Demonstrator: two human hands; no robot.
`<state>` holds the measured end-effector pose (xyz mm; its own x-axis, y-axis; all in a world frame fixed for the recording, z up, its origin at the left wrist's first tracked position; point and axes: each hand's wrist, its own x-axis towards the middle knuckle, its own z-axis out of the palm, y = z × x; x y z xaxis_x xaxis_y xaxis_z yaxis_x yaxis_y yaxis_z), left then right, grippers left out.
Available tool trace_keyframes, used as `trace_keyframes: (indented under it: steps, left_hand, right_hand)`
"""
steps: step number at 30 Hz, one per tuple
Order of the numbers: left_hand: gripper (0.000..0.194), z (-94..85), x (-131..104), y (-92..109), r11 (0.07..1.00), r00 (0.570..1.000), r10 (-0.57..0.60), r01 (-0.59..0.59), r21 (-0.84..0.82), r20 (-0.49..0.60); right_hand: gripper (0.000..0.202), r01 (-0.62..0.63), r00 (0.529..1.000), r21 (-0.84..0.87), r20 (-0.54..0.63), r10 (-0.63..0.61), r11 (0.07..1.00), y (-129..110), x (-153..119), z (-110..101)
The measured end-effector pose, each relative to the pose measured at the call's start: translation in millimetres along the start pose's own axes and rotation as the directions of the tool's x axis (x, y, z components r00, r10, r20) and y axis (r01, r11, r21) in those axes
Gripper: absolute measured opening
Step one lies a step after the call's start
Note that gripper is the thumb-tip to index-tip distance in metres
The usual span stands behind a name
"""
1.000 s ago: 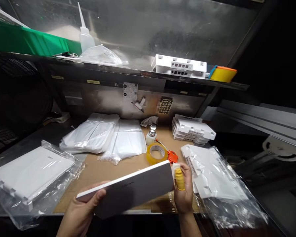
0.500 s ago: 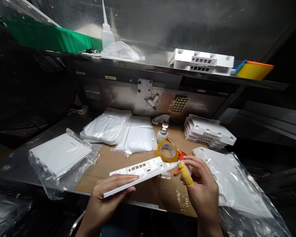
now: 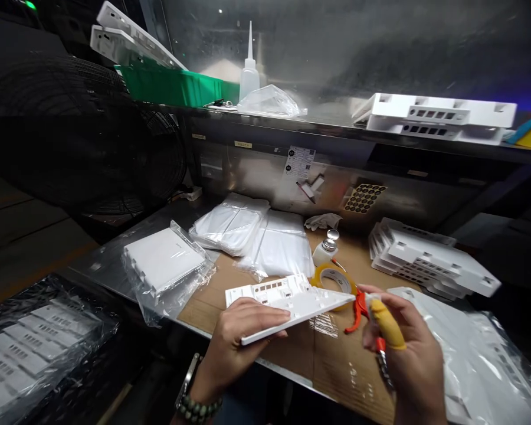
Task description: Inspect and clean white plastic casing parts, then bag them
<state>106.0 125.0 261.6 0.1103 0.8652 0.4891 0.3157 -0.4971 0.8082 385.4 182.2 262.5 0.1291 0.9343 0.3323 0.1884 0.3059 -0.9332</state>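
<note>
My left hand [image 3: 243,330] grips the near edge of a white plastic housing [image 3: 310,304], fingers over its rim and thumb beneath. The housing is tilted, its inner side with a row of square cutouts showing. To the right of it, apart from its far corner, my right hand [image 3: 411,342] is closed, a yellow finger cover on its thumb. A small whitish bit shows at that thumb tip; what it is I cannot make out. Beside these fingers lies a red-handled tool [image 3: 359,311], partly hidden. A roll of yellow tape [image 3: 321,277] sits behind the housing.
Clear plastic bags [image 3: 278,248] lie behind, near a pump bottle [image 3: 325,251]. White housings [image 3: 429,254] are stacked at right, beside bagged housings [image 3: 482,348]. A bagged white housing [image 3: 163,260] lies at left. Above runs a shelf with a green bin [image 3: 172,88]. A fan [image 3: 115,136] stands left.
The view has swung left. My right hand has drawn away from the housing's corner, which it was touching before. My left hand still holds the housing.
</note>
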Motion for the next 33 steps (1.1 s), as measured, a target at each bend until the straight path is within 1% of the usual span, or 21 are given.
trace_keyframes:
  steps: [2,3,4,5,6,8,9,10,11,12,13,14,15,16,18,19,21,24,27,29,33]
  left_hand:
    - [0.036,-2.3,1.4,-3.5,0.99,0.992,0.114,-0.118,0.074,0.054]
    - [0.039,-2.4,1.7,-5.0,0.977,0.982,0.172,-0.18,0.115,0.077]
    - [0.042,-1.3,1.8,-6.1,0.962,0.971,0.217,-0.23,0.147,0.095]
    - [0.042,1.1,1.6,-6.5,0.953,0.966,0.241,-0.253,0.168,0.092]
    - [0.038,4.8,1.3,-6.2,0.955,0.971,0.236,-0.24,0.174,0.041]
    - [0.035,14.7,1.3,-2.8,0.991,0.969,0.126,-0.114,0.072,-0.211]
    - [0.042,19.5,2.3,0.0,0.997,0.93,0.005,-0.031,-0.067,-0.368]
    - [0.053,23.4,4.1,3.4,0.963,0.856,-0.168,0.036,-0.268,-0.488]
    - [0.064,25.8,6.8,7.2,0.864,0.778,-0.364,0.078,-0.497,-0.512]
    - [0.072,26.5,10.5,11.0,0.704,0.724,-0.536,0.099,-0.704,-0.434]
    - [0.074,25.6,14.8,14.4,0.512,0.703,-0.649,0.121,-0.85,-0.291]
    - [0.073,23.3,19.5,17.3,0.328,0.703,-0.699,0.151,-0.932,-0.132]
    - [0.07,20.3,24.3,19.5,0.179,0.71,-0.704,0.183,-0.967,0.004]
    - [0.068,17.1,29.0,20.9,0.081,0.717,-0.691,0.207,-0.975,0.095]
    - [0.074,12.2,36.8,21.7,-0.002,0.706,-0.693,0.2,-0.98,0.146]
    - [0.08,11.1,39.6,21.5,-0.006,0.697,-0.706,0.178,-0.984,0.13]
    - [0.089,11.5,43.2,21.0,0.033,0.678,-0.733,0.123,-0.992,0.06]
    - [0.09,16.4,44.3,23.1,0.115,0.666,-0.745,0.059,-0.992,-0.046]
    - [0.081,21.8,43.7,29.4,0.18,0.669,-0.733,0.015,-0.984,-0.124]
    - [0.076,24.9,43.5,34.6,0.202,0.674,-0.724,-0.003,-0.979,-0.151]
    - [0.065,29.0,43.4,40.9,0.22,0.648,-0.738,-0.035,-0.975,-0.189]
  right_hand:
    - [0.023,-0.101,0.969,0.199,0.243,0.051,0.975,-11.0,-12.5,14.8]
    - [0.021,-0.12,0.949,0.225,0.313,0.045,0.967,-14.4,-18.3,22.8]
    - [0.02,-0.113,0.94,0.221,0.339,0.032,0.969,-15.7,-23.0,30.2]
    - [0.018,-0.078,0.948,0.204,0.317,0.009,0.976,-15.1,-26.4,36.5]
    - [0.016,-0.02,0.964,0.189,0.264,-0.032,0.982,-12.8,-28.7,41.5]
    - [0.009,0.109,0.983,0.171,0.126,-0.132,0.979,-5.6,-31.0,47.2]
    - [0.007,0.171,0.982,0.16,0.056,-0.182,0.972,-1.8,-31.9,48.4]
    - [0.006,0.23,0.973,0.142,-0.002,-0.232,0.963,1.5,-33.2,49.0]
    - [0.007,0.28,0.96,0.118,-0.041,-0.277,0.953,4.1,-35.0,49.4]
    - [0.008,0.325,0.946,0.105,-0.05,-0.322,0.94,5.6,-37.5,49.8]
    - [0.01,0.354,0.935,0.102,-0.047,-0.351,0.93,6.2,-40.7,50.5]
    - [0.013,0.357,0.934,0.111,-0.039,-0.355,0.928,6.0,-44.4,51.5]
    - [0.015,0.329,0.944,0.127,-0.027,-0.329,0.936,5.1,-48.4,52.6]
    - [0.017,0.273,0.962,0.142,-0.011,-0.274,0.951,3.8,-52.3,53.6]
    - [0.019,0.124,0.991,0.149,0.04,-0.131,0.981,0.5,-58.8,54.0]
    - [0.019,0.057,0.995,0.144,0.075,-0.068,0.988,-1.3,-60.9,53.0]
    - [0.017,0.021,0.985,0.131,0.168,-0.043,0.991,-5.7,-62.3,48.8]
    - [0.017,0.177,0.956,0.014,0.237,-0.176,0.984,-18.5,-60.2,43.5]
    - [0.021,0.369,0.896,-0.117,0.308,-0.319,0.922,-37.5,-60.1,50.4]
    - [0.02,0.415,0.867,-0.102,0.345,-0.359,0.904,-47.7,-63.8,62.9]
    - [0.014,0.444,0.852,-0.048,0.331,-0.405,0.895,-50.8,-75.8,87.7]
